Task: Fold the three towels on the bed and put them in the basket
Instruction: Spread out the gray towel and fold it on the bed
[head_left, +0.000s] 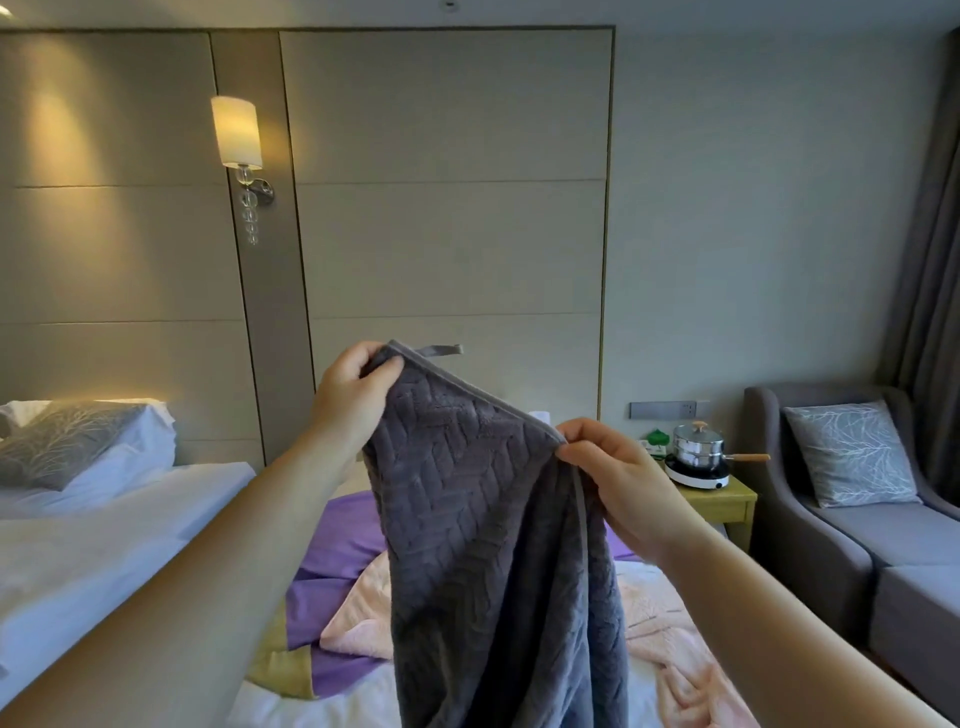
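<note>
Left hand (358, 387) and right hand (610, 467) holding up dark grey herringbone-textured towel (483, 519) at frame centre, fingers of each pinching its top edge; crumpled pink towel (670, 639) lying on white bed (104, 545) below.

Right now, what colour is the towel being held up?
Dark grey towel with a raised zigzag weave; head view.

Left hand (353, 387) above right hand (618, 478), fingers (579, 429) pinching the towel (493, 519).
</note>
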